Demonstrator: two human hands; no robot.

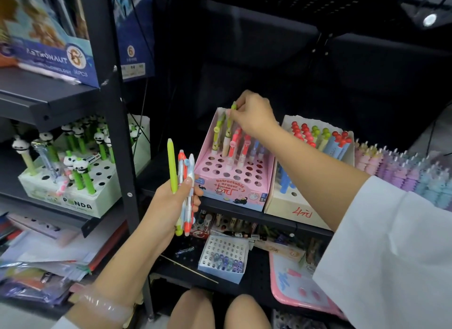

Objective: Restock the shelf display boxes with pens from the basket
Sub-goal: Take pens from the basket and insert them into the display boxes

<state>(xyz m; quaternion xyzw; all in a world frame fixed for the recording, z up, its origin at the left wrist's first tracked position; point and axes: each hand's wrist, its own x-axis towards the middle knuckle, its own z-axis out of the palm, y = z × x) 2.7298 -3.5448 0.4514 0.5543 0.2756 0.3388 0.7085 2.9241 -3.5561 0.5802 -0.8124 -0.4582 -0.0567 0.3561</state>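
Note:
A pink display box [233, 182] marked "Retractable eraser" stands on the middle shelf, its top full of round holes, with several pens upright in the back rows. My right hand [254, 113] reaches over its far left corner and pinches the top of a green pen [231, 119] that stands in a back-row hole. My left hand [173, 201] is in front of the box and grips a bundle of pens [183, 182]: a green one, an orange-and-white one and a white one. No basket is in view.
A white panda pen box [73, 196] sits on the left shelf behind a black upright post [122, 133]. A beige box [296, 201] with red, green and blue pens stands right of the pink box, then rows of pastel pens [403, 172]. A small white holed box [223, 257] sits on the shelf below.

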